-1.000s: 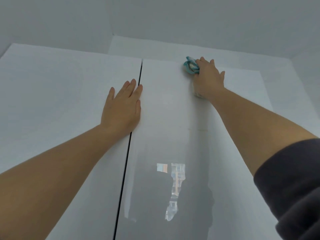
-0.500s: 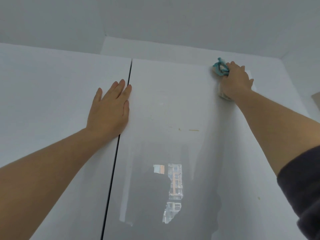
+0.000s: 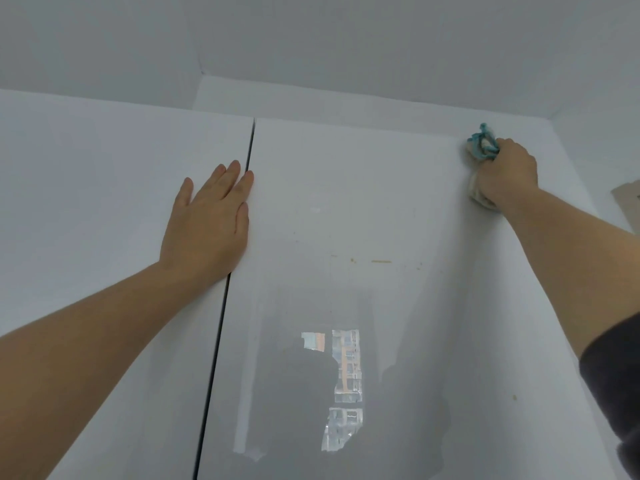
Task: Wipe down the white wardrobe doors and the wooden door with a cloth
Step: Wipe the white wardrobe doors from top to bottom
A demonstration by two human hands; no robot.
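Observation:
Two glossy white wardrobe doors fill the view, split by a dark vertical gap. My left hand (image 3: 211, 216) lies flat with straight fingers on the left door (image 3: 86, 209), its fingertips at the gap. My right hand (image 3: 507, 173) grips a crumpled teal and white cloth (image 3: 479, 147) and presses it against the top right corner of the right door (image 3: 346, 209). Part of the cloth shows below my palm. A few small brownish specks mark the right door at mid height.
The grey ceiling runs just above the door tops. A side wall (image 3: 595, 161) meets the right door at its right edge, with a brown patch (image 3: 628, 199) at the frame's right border. A window's reflection shines low on the right door.
My right hand has slid the cloth rightward along the top of the right door, from near its middle to its top right corner. My left hand has stayed flat by the gap.

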